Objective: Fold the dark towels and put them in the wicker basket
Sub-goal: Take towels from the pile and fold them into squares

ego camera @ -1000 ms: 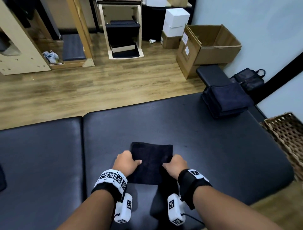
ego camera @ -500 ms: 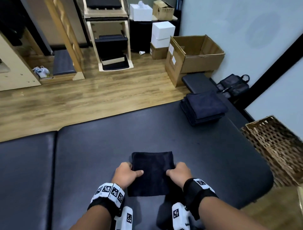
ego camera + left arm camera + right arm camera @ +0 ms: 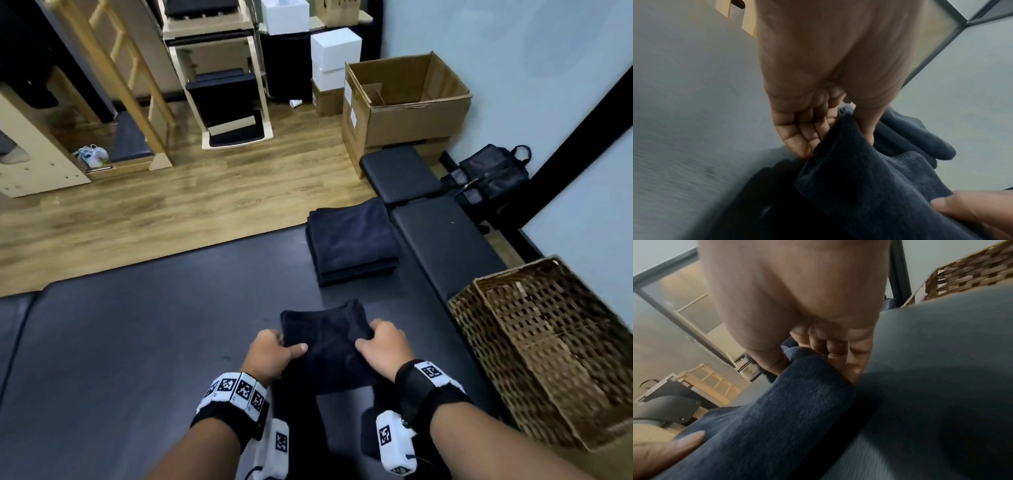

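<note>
Black padded vinyl covers the wide treatment table (image 3: 171, 325), and a seam at its left end divides it from a further section. A narrower black padded bench (image 3: 442, 240) butts against its far right corner and runs toward the pale blue wall (image 3: 513, 85). Beyond the table lies a wood-plank floor (image 3: 171, 205) with an open brown cardboard box (image 3: 404, 109), stacked white boxes (image 3: 334, 54), a pale wooden step unit with dark pads (image 3: 226, 99) and a black bag (image 3: 493, 171) by the wall.

To the left of the hands the tabletop is bare as far as the seam. Its far edge meets the floor, and its right edge sits just beside the rectangular brown wicker basket (image 3: 548, 342), which stands lower than the table and shows nothing inside it.

A stack of folded dark navy towels (image 3: 352, 243) rests at the far right corner of the table, well apart from the hands. The small folded dark navy towel (image 3: 325, 346) being handled is held between both hands, just over the tabletop near the front edge, a thick soft rectangle bunched slightly at its far corners. The left hand (image 3: 270, 353) pinches its left edge, thumb on top and fingers (image 3: 803, 129) curled underneath. The right hand (image 3: 383, 346) grasps the right edge the same way, thumb over the terry pile.
</note>
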A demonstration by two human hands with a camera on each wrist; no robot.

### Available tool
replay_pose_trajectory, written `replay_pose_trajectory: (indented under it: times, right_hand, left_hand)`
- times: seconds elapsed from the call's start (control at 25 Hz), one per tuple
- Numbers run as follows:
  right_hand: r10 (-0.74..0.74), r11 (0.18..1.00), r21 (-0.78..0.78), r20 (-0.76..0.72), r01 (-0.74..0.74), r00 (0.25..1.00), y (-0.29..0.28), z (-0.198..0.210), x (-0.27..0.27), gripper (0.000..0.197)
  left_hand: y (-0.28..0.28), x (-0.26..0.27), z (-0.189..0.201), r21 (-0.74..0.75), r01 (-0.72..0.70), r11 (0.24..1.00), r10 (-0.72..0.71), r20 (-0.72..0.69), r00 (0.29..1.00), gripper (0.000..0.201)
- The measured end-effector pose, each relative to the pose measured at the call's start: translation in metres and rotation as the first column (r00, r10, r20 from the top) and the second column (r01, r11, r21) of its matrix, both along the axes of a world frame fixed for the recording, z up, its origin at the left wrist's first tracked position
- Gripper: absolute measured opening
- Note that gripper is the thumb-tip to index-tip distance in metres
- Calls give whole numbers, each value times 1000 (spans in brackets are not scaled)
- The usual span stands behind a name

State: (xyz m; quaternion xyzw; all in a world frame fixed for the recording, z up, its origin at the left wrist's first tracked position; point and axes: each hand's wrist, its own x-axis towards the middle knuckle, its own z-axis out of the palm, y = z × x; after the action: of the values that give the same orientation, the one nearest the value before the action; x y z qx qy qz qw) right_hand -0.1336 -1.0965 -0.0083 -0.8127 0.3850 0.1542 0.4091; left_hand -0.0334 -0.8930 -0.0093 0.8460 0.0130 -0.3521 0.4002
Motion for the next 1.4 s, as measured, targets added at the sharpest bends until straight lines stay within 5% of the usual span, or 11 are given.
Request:
replay_pose_trajectory:
  times: [0.32,0.4,0.44,0.56,0.64,0.72,0.96,1.12,1.24,1.4]
  right_hand:
    - [13,993,-116,22,-11,1000,-106,-6,23,22]
    - [53,983,-175,10,-51,999,-115,-12,26,34]
    - [86,971,-226,22,-79,996,-115,-13,24,41]
    - [295,902,-372,163,-218,941,-105,-10,17,58]
    - [475,821,-415,117,-392,872,-100,-8,13,75]
    - [544,782,-362,0,-507,839,-101,-8,19,84]
    - [590,740,-213,-251,-638,768,-103,2,48,94]
    - [623,678,-338,-209,-653,754,-75,9,31,90]
    - [668,662,-361,-113,-657,736,-43,3,20,78]
    - [859,448,-414,-48,-792,510,43,-4,6,60]
  left_hand:
    - [-100,13,-5,11,-36,999,35,45,998,23]
    - [-107,16,-9,105,-1,994,-7,78,997,14]
    - [-108,13,-9,174,11,985,-31,111,993,26]
    - [-106,0,-5,336,143,931,-246,287,926,57]
    - [-105,-5,-4,439,301,846,-464,329,823,66]
    - [-105,-1,-7,494,382,781,-546,243,802,73]
    - [-92,4,-9,445,422,790,-509,93,856,78]
    - [-42,-14,-11,353,315,881,-374,110,921,40]
    - [9,-43,-12,355,210,911,-258,93,962,32]
    - [109,-96,-11,394,4,919,-43,89,995,22]
